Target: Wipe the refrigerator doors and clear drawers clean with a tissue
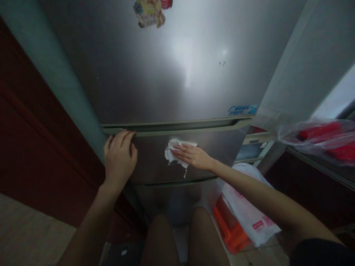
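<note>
A silver refrigerator (133,74) fills the middle of the view, with a middle drawer (149,159) below its large upper door. My left hand (120,153) grips the drawer's top edge at its left end, fingers hooked over the pale lip. Against the drawer front, my right hand (192,155) presses a crumpled white paper tissue (171,149) under its fingers. The tissue has ragged edges, and a thin torn strip hangs from it. A ring shows on one right-hand finger.
A white plastic bag (246,210) and an orange crate (229,229) stand right of my knees. Clear plastic wrapping with red contents (332,136) juts in at right. A dark red wooden panel (41,147) borders the left. A magnet (149,14) sits on the upper door.
</note>
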`<control>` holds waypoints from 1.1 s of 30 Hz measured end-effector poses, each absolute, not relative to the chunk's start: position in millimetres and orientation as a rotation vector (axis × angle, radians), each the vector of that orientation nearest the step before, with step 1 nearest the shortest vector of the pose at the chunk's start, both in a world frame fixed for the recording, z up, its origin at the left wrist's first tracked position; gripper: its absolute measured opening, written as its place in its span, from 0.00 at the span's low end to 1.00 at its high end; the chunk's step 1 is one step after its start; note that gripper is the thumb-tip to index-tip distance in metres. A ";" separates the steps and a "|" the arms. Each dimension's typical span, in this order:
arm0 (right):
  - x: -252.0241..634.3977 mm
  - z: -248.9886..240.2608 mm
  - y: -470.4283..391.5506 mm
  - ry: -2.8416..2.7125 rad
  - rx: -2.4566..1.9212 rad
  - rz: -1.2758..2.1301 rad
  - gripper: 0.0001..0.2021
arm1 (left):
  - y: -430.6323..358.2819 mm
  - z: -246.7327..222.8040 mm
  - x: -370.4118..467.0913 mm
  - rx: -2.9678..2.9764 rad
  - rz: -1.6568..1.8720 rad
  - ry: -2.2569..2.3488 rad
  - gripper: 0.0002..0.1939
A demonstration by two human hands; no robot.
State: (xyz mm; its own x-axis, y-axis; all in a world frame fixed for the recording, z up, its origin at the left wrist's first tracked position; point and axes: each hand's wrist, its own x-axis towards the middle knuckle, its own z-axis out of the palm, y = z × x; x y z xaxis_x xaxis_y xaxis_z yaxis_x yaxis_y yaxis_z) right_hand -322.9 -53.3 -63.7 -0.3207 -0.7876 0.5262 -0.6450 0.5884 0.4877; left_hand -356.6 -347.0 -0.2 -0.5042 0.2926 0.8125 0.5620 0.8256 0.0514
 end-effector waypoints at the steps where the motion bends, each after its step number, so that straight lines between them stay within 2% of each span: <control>1: -322.7 -49.7 -52.4 -2.045 1.084 -0.215 0.19 | -346.8 0.1 -356.1 -0.622 -0.397 -2.130 0.19; 4: -322.2 -30.1 -53.9 -2.031 0.972 -0.136 0.20 | -345.7 0.7 -354.5 -0.614 -0.410 -2.136 0.19; 6: -321.8 -38.7 -57.8 -2.045 0.948 -0.106 0.20 | -345.1 0.7 -353.9 -0.612 -0.416 -2.140 0.19; 15: -306.7 -182.1 -53.1 -2.284 1.179 -0.109 0.18 | -347.2 0.3 -355.4 -0.638 -0.384 -2.130 0.19; 20: -299.7 -218.5 -29.2 -2.449 1.322 -0.054 0.19 | -345.6 0.7 -354.0 -0.638 -0.416 -2.118 0.20; 26: -307.0 -188.4 -12.6 -2.436 1.458 -0.071 0.19 | -344.3 1.7 -353.2 -0.625 -0.414 -2.147 0.19; 33: -301.8 -58.1 0.2 -2.440 1.252 -0.080 0.22 | -343.7 1.3 -352.8 -0.625 -0.432 -2.136 0.20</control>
State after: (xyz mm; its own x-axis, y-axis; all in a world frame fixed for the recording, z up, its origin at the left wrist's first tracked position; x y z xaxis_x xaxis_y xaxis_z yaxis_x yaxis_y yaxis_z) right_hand -301.8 0.2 -58.1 -0.5218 -0.7911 0.3192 -0.7686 0.5983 0.2263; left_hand -352.8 -343.7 1.3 -0.5167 0.2800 0.8091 0.5725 0.8157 0.0833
